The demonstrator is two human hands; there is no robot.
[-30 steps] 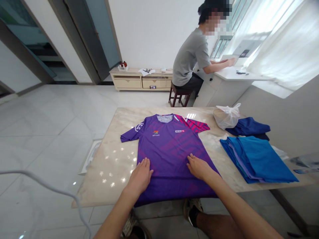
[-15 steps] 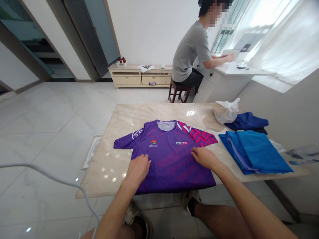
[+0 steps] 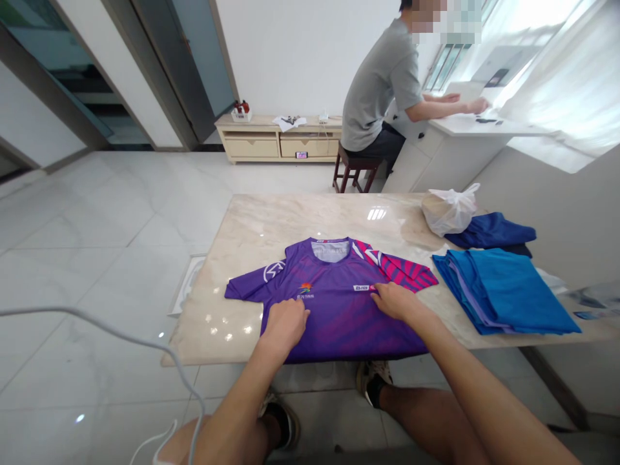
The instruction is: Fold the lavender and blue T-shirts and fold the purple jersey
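Note:
A purple short-sleeved T-shirt (image 3: 339, 323) lies front up on the marble-topped table (image 3: 203, 323), collar away from me. One sleeve is purple with a white emblem, the other pink-striped. Its lower part reaches the table's near edge. My left hand (image 3: 287, 323) rests on the chest below the orange logo, fingers curled down on the cloth, their tips partly hidden. On the other side my right hand (image 3: 398, 301) has thumb and fingers bent together on the cloth, close to the white "BIG" print. Both hands look closed on the fabric.
Folded blue garments (image 3: 513, 290) are stacked at the table's right, with dark blue cloth (image 3: 498, 229) and a tied white plastic bag (image 3: 450, 210) behind. A grey cable (image 3: 121, 336) crosses at left. Beyond, a person (image 3: 382, 90) sits on a stool at a white desk.
The shirt has slid a little toward me on the table. My hands now sit nearer its chest prints, and the right one has reached the "BIG" print. The view has shifted slightly.

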